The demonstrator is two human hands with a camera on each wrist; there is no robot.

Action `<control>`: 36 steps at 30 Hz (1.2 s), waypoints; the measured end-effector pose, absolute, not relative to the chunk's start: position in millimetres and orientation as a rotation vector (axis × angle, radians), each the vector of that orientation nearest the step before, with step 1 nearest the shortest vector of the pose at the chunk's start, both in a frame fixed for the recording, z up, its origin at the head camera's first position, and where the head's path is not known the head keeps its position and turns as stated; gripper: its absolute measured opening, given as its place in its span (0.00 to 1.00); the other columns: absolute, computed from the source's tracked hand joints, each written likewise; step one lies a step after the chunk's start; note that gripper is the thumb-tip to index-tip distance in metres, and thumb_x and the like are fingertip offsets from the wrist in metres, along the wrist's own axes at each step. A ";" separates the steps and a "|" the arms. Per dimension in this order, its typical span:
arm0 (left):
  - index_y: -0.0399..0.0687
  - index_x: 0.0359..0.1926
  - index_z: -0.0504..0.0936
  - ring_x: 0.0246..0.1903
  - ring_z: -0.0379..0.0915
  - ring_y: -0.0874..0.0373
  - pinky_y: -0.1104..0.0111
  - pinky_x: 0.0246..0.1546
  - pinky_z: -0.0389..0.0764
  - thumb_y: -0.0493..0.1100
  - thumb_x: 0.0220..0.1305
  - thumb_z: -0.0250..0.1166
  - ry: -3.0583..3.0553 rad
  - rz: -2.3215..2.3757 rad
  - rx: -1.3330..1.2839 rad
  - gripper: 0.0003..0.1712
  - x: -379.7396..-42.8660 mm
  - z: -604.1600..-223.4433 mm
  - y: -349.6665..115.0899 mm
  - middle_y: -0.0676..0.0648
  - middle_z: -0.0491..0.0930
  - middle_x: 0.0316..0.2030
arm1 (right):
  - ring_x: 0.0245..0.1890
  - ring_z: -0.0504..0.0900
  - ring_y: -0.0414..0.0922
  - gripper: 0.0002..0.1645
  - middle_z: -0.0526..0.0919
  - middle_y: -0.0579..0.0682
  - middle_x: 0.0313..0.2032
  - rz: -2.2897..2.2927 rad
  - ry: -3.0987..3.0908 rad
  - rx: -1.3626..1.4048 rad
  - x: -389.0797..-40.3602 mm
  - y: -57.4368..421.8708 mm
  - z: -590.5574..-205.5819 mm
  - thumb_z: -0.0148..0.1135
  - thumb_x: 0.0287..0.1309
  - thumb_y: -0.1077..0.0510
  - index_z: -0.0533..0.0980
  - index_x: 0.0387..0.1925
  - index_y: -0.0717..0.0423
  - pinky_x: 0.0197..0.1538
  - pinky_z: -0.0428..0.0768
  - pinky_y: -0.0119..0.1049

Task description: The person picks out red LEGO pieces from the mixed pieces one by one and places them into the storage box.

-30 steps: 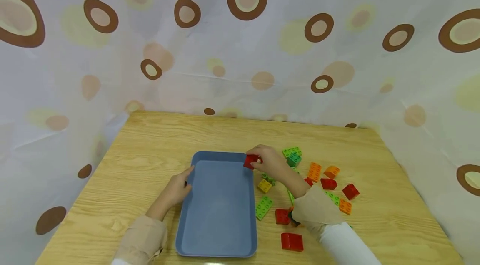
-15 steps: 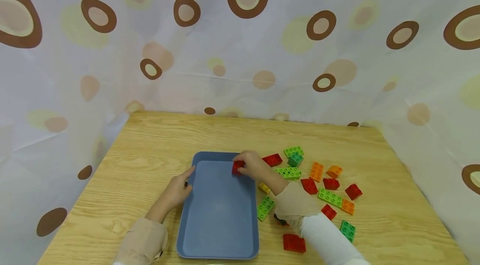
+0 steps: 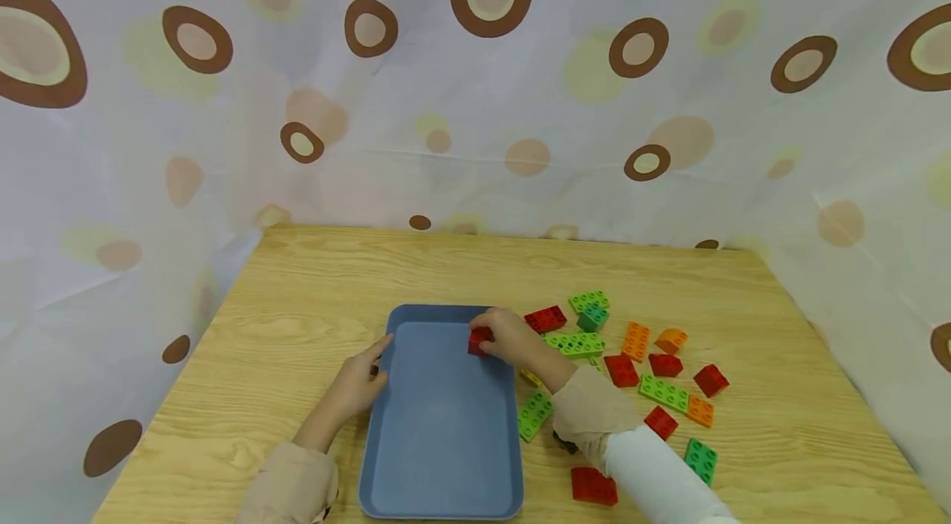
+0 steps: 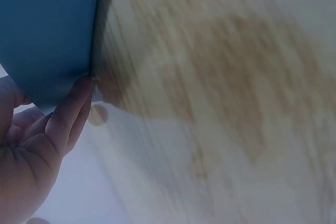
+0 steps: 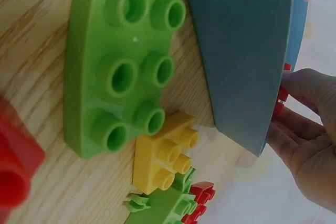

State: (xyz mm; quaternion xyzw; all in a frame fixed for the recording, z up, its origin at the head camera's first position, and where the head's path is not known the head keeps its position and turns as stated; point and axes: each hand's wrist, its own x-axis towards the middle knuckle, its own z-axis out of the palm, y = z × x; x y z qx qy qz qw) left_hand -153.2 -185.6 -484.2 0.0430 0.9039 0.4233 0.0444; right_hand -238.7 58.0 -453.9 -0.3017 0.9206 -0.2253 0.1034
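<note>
The blue tray lies on the wooden table with its inside bare apart from the far right corner. There my right hand pinches a red toy building brick between thumb and fingers, low inside the rim. In the right wrist view the tray wall partly hides the red brick and the fingertips. My left hand rests at the tray's left rim, fingers straight and touching its edge. The left wrist view shows those fingertips right against the tray's side.
Right of the tray lie several loose bricks: a light green one by the rim, a yellow one, a curved red one, an orange one and a dark green one. A patterned curtain hangs behind the table.
My right hand has carried the red brick leftward from over the tray's right rim to inside its far right corner. My left hand stays at the left rim.
</note>
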 end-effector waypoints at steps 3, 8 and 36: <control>0.31 0.65 0.61 0.36 0.76 0.47 0.68 0.28 0.75 0.27 0.56 0.53 2.755 1.308 0.140 0.33 -152.5 -483.8 -185.7 0.23 0.68 0.55 | 0.46 0.79 0.50 0.18 0.81 0.58 0.46 -0.656 2.718 -0.888 -238.2 57.9 -454.7 0.62 0.52 0.67 0.78 0.47 0.65 0.49 0.78 0.43; 0.32 0.66 0.61 0.35 0.75 0.49 0.70 0.25 0.73 0.27 0.56 0.52 2.740 1.311 0.123 0.33 -151.2 -482.9 -187.6 0.23 0.67 0.56 | 0.50 0.78 0.51 0.25 0.79 0.59 0.51 -0.642 2.700 -0.866 -236.4 55.5 -453.2 0.64 0.51 0.66 0.74 0.53 0.65 0.51 0.77 0.43; 0.31 0.64 0.63 0.45 0.77 0.39 0.64 0.35 0.79 0.27 0.55 0.53 2.775 1.307 0.166 0.32 -152.1 -485.6 -185.9 0.24 0.70 0.54 | 0.52 0.74 0.61 0.24 0.75 0.67 0.52 -0.593 2.851 -0.735 -267.7 147.7 -454.1 0.55 0.51 0.73 0.73 0.53 0.70 0.49 0.78 0.48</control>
